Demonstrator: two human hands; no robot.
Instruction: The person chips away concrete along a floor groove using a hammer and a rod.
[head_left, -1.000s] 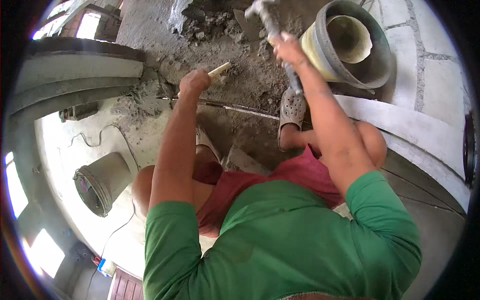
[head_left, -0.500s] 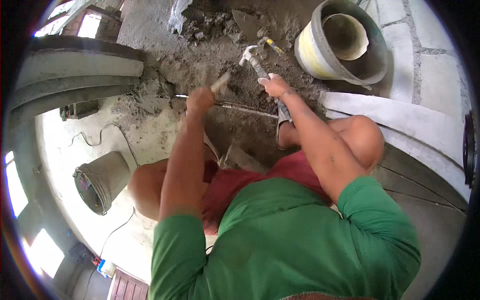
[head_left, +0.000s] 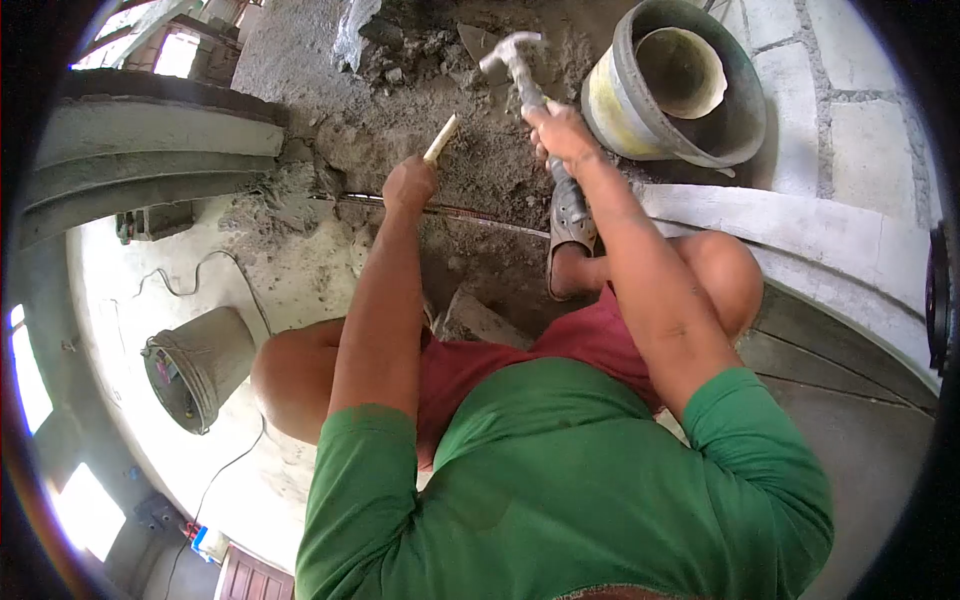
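My right hand (head_left: 567, 137) is closed round the handle of a claw hammer (head_left: 513, 58), whose metal head points away from me above the dirt. My left hand (head_left: 410, 185) grips a short pale wooden stick (head_left: 441, 139); its free end juts up and to the right. Between both hands lies rough, loose dirt (head_left: 475, 165) with lumps in it. A thin straight strip (head_left: 490, 221) runs across the ground just below the hands.
A large bucket (head_left: 600, 100) with a smaller container (head_left: 722, 85) inside stands right of the hammer. Another bucket (head_left: 225, 345) lies tilted at left, near a cable (head_left: 205, 260). Curved concrete steps (head_left: 150, 165) rise at left; a pale ledge (head_left: 790, 225) borders the right, beside a block wall (head_left: 870, 150).
The hammer and my right hand have moved up, away from my body. My left hand has shifted slightly right, and its stick shows more sharply. A yellow-marked tool on the dirt is no longer visible.
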